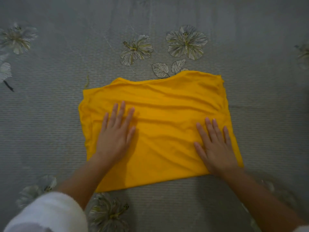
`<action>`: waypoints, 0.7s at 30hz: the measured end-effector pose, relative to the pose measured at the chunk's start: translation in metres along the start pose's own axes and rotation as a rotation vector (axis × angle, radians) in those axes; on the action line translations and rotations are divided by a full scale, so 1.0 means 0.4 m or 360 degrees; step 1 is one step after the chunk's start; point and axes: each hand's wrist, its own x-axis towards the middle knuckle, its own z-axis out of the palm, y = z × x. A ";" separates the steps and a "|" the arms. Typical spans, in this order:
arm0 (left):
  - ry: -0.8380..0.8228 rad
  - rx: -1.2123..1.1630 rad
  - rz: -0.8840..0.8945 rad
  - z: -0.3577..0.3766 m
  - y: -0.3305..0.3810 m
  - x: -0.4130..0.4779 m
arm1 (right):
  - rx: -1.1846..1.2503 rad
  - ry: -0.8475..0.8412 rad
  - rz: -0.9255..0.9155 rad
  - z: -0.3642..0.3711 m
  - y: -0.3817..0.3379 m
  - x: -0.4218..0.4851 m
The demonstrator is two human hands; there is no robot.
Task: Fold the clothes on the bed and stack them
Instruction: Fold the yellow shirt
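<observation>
We have a bright yellow, soft-knit garment [160, 124] folded into a rough rectangle, lying flat in the middle of the grey ribbed bedspread [50, 101] printed with pale flowers. Our left hand [115, 136] presses palm-down on its left part, fingers straight and spread. Our right hand [215, 148] lies the same way on its right part (white sleeve [46, 213] at the lower left).

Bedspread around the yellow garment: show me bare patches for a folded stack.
Bare bedspread lies left of the yellow garment, right of it, and widest beyond its far edge. Crowded: the garment, under the left hand and right hand, and the near strip crossed by both forearms and a white sleeve.
</observation>
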 end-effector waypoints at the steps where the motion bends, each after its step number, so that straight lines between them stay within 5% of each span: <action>1: -0.0065 0.0015 0.0026 0.015 0.010 -0.050 | -0.0027 -0.0042 -0.0008 0.005 0.014 -0.021; 7: -0.0134 -0.0082 -0.0525 0.032 -0.044 -0.215 | 0.0033 -0.0206 0.0408 0.011 0.117 -0.120; 11: -0.0185 -0.0155 -0.0710 0.022 0.001 -0.248 | 0.0675 0.0140 0.0983 -0.019 0.071 -0.136; 14: -0.0227 -0.0235 -0.0780 0.021 0.043 -0.278 | 0.1032 0.0070 0.1434 -0.034 0.045 -0.115; 21: -0.0285 -0.0420 -0.0721 0.013 0.072 -0.335 | 0.1595 0.0567 0.1383 -0.140 -0.044 -0.039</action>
